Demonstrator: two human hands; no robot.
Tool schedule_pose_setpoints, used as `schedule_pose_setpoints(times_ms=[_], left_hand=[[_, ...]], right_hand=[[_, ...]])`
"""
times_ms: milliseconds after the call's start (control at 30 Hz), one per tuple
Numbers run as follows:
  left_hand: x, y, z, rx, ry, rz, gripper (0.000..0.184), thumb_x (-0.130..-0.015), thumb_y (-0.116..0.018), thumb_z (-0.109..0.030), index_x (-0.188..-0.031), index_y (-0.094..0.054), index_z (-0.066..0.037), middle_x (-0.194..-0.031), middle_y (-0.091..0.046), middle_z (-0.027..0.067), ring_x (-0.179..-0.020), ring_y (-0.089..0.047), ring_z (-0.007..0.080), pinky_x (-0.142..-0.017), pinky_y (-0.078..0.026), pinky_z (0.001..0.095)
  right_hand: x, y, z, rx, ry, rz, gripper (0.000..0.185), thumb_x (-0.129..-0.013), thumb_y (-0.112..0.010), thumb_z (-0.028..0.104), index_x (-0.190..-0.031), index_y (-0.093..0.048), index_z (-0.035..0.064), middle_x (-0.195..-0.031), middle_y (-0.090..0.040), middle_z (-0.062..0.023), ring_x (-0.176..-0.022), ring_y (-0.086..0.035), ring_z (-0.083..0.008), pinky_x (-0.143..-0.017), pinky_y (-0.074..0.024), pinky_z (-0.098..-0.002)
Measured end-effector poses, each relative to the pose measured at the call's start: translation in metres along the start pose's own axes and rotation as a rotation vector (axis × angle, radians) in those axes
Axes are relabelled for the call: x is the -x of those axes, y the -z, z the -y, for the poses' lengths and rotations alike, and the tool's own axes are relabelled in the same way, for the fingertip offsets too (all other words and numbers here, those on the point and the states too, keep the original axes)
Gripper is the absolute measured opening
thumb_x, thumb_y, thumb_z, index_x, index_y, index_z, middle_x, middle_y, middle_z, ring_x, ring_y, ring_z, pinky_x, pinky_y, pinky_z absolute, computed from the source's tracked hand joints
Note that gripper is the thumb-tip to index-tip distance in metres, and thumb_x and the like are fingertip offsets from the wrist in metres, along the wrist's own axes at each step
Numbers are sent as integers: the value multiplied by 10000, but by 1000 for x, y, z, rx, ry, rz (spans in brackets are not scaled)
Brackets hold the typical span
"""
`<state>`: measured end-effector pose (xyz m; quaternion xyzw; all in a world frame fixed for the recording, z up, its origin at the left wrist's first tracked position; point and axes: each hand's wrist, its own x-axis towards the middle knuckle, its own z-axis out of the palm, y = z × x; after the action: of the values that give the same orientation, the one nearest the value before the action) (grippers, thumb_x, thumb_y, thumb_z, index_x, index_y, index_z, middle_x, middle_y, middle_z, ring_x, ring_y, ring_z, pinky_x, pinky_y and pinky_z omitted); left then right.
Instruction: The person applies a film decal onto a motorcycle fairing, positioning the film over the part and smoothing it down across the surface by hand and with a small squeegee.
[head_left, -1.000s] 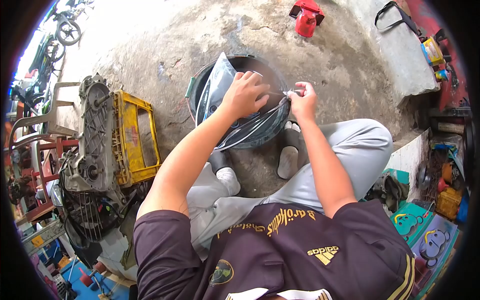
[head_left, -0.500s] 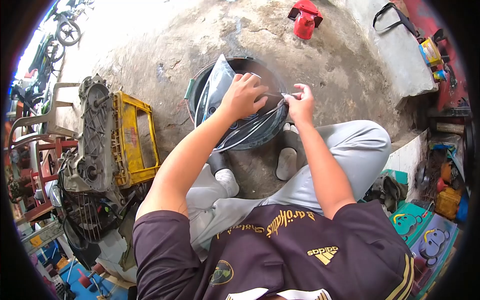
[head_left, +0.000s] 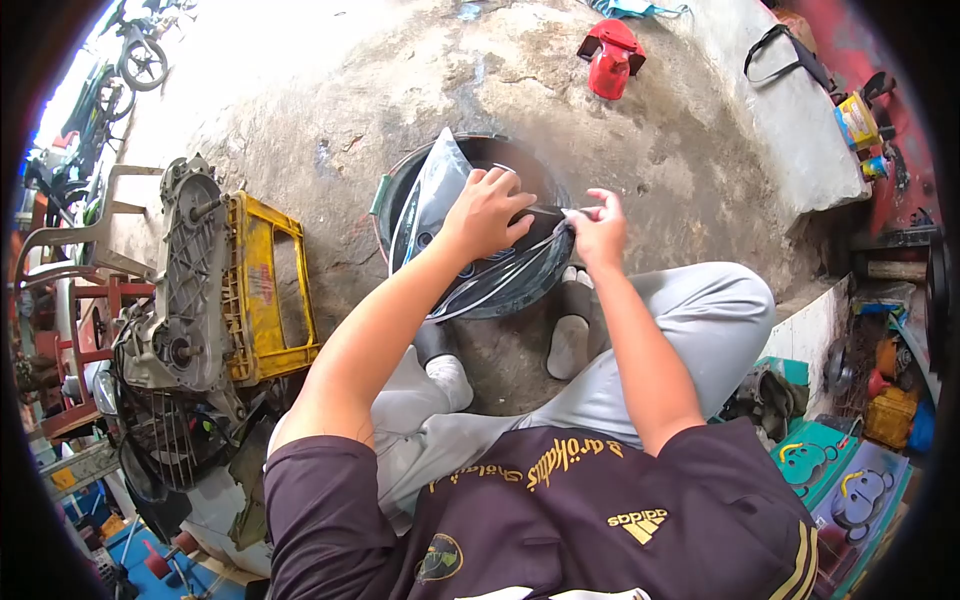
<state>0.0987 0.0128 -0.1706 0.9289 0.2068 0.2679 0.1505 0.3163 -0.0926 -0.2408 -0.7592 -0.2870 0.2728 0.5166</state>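
Both hands are at work over the tub (head_left: pixel 537 292), which stands on the floor (head_left: pixel 690 190) just beyond 2 feet. The right hand (head_left: pixel 600 238) has its thumb and index finger closed in a pinch on the end of a pale strip (head_left: pixel 512 266) at the tub's right rim, its other fingers loosely bent, so that end is held up within reach of the left hand. The left hand (head_left: pixel 486 212) is half open and palm down, fingers curved and thumb apart, above the right side of the grey panel (head_left: pixel 442 185); I cannot tell whether it grips anything or only rests there. The panel lies tilted in the tub, 1 pointed end rising at the far side. The strip runs from the right hand toward the near left rim. A red part (head_left: pixel 612 68) lies far right on the floor, and a yellow crate (head_left: pixel 262 355) stands at left beside a metal casing (head_left: pixel 190 255).
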Motion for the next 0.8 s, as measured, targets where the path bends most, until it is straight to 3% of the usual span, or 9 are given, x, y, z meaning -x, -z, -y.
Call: schedule_pose_setpoints(times_ms=[233, 300, 500, 600, 700, 800], left_hand=[[0, 1, -2, -8, 7, 9, 286, -860, -802, -291, -1101, -808, -137, -1043, -638, 63, -1056, -615, 258, -971, -449, 433], [-2, 3, 0, -5, 4, 2, 284, -862, -800, -290, -1102, -808, -137, -1044, -639, 63, -1057, -615, 258, -973, -449, 433], [-1, 3, -3, -14, 12, 23, 282, -868, -796, -286, -1107, -809, -137, -1048, -644, 65, -1066, -613, 261, -980, -448, 432], [-1, 1, -1, 6, 19, 10, 282, -870, -796, -289, -1107, -810, -137, -1049, -643, 65, -1068, -613, 262, -982, -447, 430], [2, 1, -3, -5, 20, 30, 284, -866, -798, -289, -1107, -812, -139, -1050, -643, 65, -1067, -614, 261, -981, -447, 432], [-1, 2, -1, -16, 12, 23, 283, -866, -799, -289, -1104, -813, -137, -1050, -643, 65, -1067, -614, 258, -977, -449, 431]], right_hand=[[-3, 8, 8, 108, -34, -107, 509, -801, -839, -3, -1262, -646, 87, -851, -702, -49, -778, -682, -169, -727, -550, -349], [6, 4, 11, 87, -9, 7, 498, -802, -831, -7, -1256, -648, 79, -856, -699, -52, -775, -679, -170, -721, -546, -349], [0, 9, 12, 116, -13, -107, 470, -809, -825, -7, -1239, -654, 80, -859, -703, -57, -766, -676, -169, -710, -545, -354], [6, 6, 18, 68, 0, 16, 470, -800, -822, -11, -1231, -652, 68, -848, -706, -54, -760, -677, -169, -710, -544, -355], [-5, 12, 13, 97, -24, -83, 464, -798, -823, -11, -1223, -654, 70, -842, -713, -57, -759, -680, -168, -712, -545, -356], [3, 10, 18, 85, 3, -33, 464, -796, -821, -8, -1222, -653, 67, -851, -735, -68, -770, -693, -169, -710, -552, -355]])
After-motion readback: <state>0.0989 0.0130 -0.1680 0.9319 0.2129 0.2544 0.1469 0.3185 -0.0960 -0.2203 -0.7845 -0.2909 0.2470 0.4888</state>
